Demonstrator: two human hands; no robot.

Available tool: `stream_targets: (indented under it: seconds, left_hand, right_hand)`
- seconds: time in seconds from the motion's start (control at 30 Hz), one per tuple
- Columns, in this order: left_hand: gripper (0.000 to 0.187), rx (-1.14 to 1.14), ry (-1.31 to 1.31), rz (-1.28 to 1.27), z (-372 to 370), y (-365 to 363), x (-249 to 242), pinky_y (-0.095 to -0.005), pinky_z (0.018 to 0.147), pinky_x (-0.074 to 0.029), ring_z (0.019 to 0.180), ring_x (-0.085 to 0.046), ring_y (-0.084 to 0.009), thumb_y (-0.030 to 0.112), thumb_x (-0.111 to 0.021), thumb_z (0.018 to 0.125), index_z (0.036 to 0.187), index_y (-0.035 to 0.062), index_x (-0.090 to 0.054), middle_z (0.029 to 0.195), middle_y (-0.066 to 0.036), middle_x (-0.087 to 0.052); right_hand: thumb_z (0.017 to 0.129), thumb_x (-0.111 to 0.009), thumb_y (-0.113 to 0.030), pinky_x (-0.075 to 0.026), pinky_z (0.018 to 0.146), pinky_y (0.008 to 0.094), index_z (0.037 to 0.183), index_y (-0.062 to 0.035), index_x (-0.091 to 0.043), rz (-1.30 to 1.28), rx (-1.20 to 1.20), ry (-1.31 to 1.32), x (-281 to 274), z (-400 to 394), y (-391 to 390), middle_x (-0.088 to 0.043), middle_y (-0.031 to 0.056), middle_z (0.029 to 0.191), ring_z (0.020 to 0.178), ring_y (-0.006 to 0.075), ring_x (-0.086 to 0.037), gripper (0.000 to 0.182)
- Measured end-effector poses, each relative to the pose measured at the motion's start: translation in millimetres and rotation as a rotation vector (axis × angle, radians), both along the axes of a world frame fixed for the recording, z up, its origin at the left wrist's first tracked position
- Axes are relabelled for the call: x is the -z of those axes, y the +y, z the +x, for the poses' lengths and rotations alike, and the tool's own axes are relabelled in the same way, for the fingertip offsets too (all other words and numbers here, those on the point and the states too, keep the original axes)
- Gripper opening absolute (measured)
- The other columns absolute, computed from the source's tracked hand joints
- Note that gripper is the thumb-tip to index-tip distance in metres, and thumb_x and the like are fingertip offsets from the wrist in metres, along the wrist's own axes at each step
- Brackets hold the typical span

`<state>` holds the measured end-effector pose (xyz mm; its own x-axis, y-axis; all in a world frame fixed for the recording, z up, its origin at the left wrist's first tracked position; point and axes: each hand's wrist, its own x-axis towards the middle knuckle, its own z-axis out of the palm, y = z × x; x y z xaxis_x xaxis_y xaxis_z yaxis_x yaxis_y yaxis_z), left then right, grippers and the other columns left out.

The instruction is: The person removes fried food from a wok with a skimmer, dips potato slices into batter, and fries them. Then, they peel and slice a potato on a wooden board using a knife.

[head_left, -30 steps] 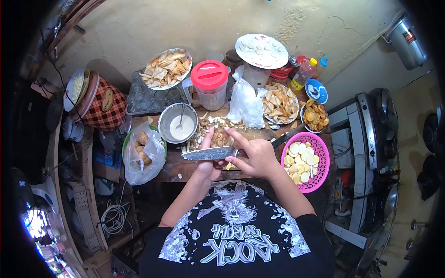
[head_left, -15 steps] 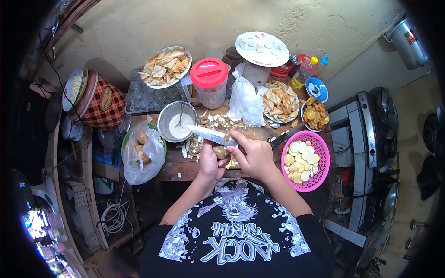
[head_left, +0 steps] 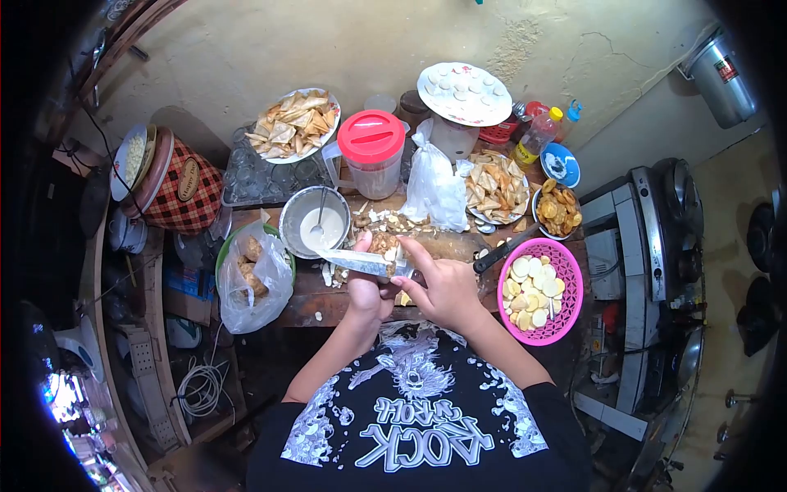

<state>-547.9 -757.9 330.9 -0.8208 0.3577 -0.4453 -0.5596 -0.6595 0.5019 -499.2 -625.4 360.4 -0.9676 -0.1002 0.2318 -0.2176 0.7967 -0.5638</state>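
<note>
Near the table's front edge, my left hand is closed round a brown, lumpy root with rough skin. My right hand grips a knife, its wide blade lying across the front of the root and pointing left. The knife's handle is hidden in my fingers. Pale peelings are scattered on the table behind my hands. A second knife with a black handle rests to the right, beside a pink basket of pale round slices.
A metal bowl of white batter with a spoon stands left of my hands. Behind are a red-lidded pitcher, a white plastic bag and plates of folded pastries. A bagged green basket of roots sits left.
The root has turned up in my left hand and shows more above the blade. The knife has dropped slightly and lies more level. The whole view has shifted a little.
</note>
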Motion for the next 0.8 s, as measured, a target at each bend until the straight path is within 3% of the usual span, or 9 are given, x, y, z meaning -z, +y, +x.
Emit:
stream_targets:
  seconds: [0.13,0.37,0.57,0.67,0.77,0.8]
  left_hand:
    - [0.031,-0.011,0.020,0.017,3.8,2.1,5.1,-0.0180,0.028,-0.023,0.037,-0.040,-0.0061,0.042,-0.039,0.092,0.090,0.0134,-0.051,0.067,0.002,-0.054]
    - [0.039,-0.052,0.073,-0.011,6.1,0.6,17.8,-0.0176,0.028,-0.023,0.034,-0.036,-0.0045,0.043,-0.031,0.095,0.092,0.0092,-0.052,0.065,0.000,-0.055]
    - [0.033,-0.160,0.137,-0.169,-0.4,2.6,35.8,-0.0182,0.027,-0.022,0.031,-0.033,-0.0045,0.038,-0.029,0.095,0.094,0.0110,-0.049,0.064,0.000,-0.052]
    - [0.019,-0.204,0.162,-0.290,-2.4,4.1,42.9,-0.0181,0.028,-0.023,0.041,-0.039,-0.0035,0.032,-0.037,0.092,0.091,0.0146,-0.043,0.075,0.002,-0.046]
    - [0.019,-0.180,0.117,-0.262,-1.5,4.6,62.0,-0.0188,0.028,-0.023,0.036,-0.034,-0.0052,0.033,-0.040,0.092,0.091,0.0142,-0.042,0.067,0.001,-0.046]
    - [0.019,-0.166,0.104,-0.256,-0.7,5.2,64.7,-0.0188,0.028,-0.023,0.034,-0.033,-0.0056,0.033,-0.040,0.092,0.091,0.0142,-0.042,0.064,0.001,-0.046]
  right_hand:
    - [0.083,-0.057,-0.036,-0.043,0.048,0.0383,0.123,-0.0088,-0.047,-0.043,0.032,0.060,7.7,-4.0,-6.4,-0.055,0.0107,0.055,0.052,0.0289,-0.059,0.050]
    - [0.086,-0.053,-0.038,-0.044,0.049,0.0396,0.116,-0.0062,-0.052,-0.093,0.097,0.048,16.4,-10.7,-15.3,-0.059,0.0136,0.058,0.054,0.0305,-0.060,0.044]
    - [0.088,-0.050,-0.036,-0.044,0.051,0.0400,0.112,-0.0054,-0.055,-0.284,0.175,-0.105,21.8,-14.9,-27.5,-0.059,0.0146,0.059,0.057,0.0325,-0.061,0.040]
    - [0.089,-0.049,-0.038,-0.043,0.051,0.0365,0.109,-0.0051,-0.057,-0.470,0.255,-0.245,41.3,-21.2,-32.3,-0.058,0.0121,0.058,0.054,0.0271,-0.060,0.040]
    - [0.093,-0.046,-0.036,-0.029,0.040,0.0240,0.105,-0.0054,-0.056,-0.961,0.225,-0.307,106.6,-37.2,-32.0,-0.043,-0.0015,0.048,0.040,0.0076,-0.039,0.035]
    - [0.093,-0.045,-0.036,-0.027,0.040,0.0226,0.103,-0.0059,-0.056,-1.050,0.237,-0.387,100.9,-38.9,-30.3,-0.040,-0.0034,0.049,0.041,0.0059,-0.036,0.034]
